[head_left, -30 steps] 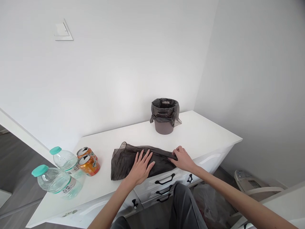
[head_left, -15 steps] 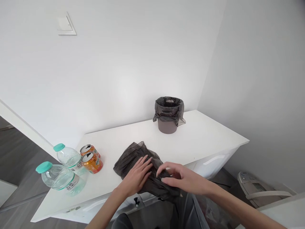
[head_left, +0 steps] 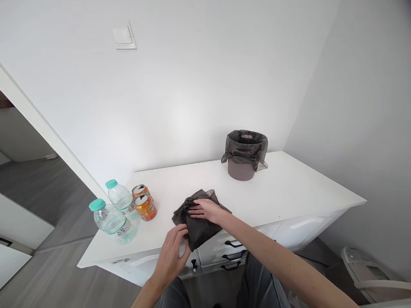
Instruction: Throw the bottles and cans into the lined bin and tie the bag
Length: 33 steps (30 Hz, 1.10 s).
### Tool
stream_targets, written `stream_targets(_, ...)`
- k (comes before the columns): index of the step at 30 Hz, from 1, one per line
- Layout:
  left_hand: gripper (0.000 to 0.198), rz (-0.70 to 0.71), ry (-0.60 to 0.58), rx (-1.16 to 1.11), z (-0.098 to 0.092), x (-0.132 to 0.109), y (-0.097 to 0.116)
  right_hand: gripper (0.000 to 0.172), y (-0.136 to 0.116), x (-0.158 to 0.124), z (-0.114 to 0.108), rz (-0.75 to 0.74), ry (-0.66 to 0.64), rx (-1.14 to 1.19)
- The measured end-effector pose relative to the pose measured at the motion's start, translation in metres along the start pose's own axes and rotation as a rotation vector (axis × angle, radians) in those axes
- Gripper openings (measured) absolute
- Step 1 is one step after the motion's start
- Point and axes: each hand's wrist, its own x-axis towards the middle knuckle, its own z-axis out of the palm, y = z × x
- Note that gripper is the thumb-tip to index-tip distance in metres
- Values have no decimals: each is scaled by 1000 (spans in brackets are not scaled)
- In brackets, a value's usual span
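Note:
A black, thin plastic bag (head_left: 204, 234) lies bunched and folded at the front edge of the white counter, part of it over the edge. My left hand (head_left: 170, 253) is at its near-left corner, with fingers and thumb closed on the bag's edge. Across the top of the bag lies my right hand (head_left: 208, 211), its fingers stretched out and pressing on the folds. Left of the bag stand two opened orange drink cans (head_left: 145, 208) and two clear bottles with turquoise caps (head_left: 111, 219).
A small brown bin (head_left: 240, 170) lined with a black bag (head_left: 246, 149) stands at the back of the white counter (head_left: 298, 192), near the wall. Drawers with black handles (head_left: 233, 256) are below the front edge. A pale appliance (head_left: 369, 271) sits low at right.
The bag's lower part, which hung toward my lap, is now folded up onto the counter. My right hand has moved left onto the bag; my left hand has shifted to its near-left corner.

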Motion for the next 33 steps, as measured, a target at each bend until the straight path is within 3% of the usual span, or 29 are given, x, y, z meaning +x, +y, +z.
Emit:
stream_targets(2, 42, -55, 105, 4, -10, -6, 3, 35, 4, 3, 1, -4, 0, -13)
stream_targets(3, 48, -32, 103, 2, -13, -5, 5, 46, 5, 2, 2, -15, 0, -13)
stream_targets(6, 77, 112, -35, 16, -13, 5, 9, 80, 3, -12, 4, -70, -7, -80)
stream_targets(8, 75, 149, -124, 21, -6, 13, 6, 85, -4, -32, 3, -149, -39, -269)
stream_targets(11, 53, 28, -145, -81, 6, 18, -3, 81, -16, -71, -13, -397, -186, -764)
stream_targets(13, 40, -143, -126, -213, 8, 19, -6, 84, -20, -94, -33, -585, -306, -1092)
stream_targets(15, 29, -312, -135, -343, 4, 22, -4, 77, -20, -107, -56, -688, -337, -1310)
stream_targets(19, 38, -506, -168, -485, -9, 35, 5, 34, -10, -97, -90, -714, -184, -1345)
stream_targets(23, 33, -581, -105, -369, -14, 51, 9, 29, -2, -62, -89, -660, 82, -1277)
stream_targets(25, 35, -526, 5, -178, -16, 58, 12, 34, 0, -48, -78, -676, 263, -1323)
stream_targets(28, 50, -266, 159, 113, -19, 68, 18, 44, 3, -42, -56, -879, 392, -1427)
stream_targets(31, 54, 57, 87, 199, -15, 76, 19, 47, 4, -49, -38, -1053, 311, -1455)
stream_targets(33, 54, 149, -32, 198, -6, 79, 15, 49, 6, -56, -31, -1043, 257, -1397)
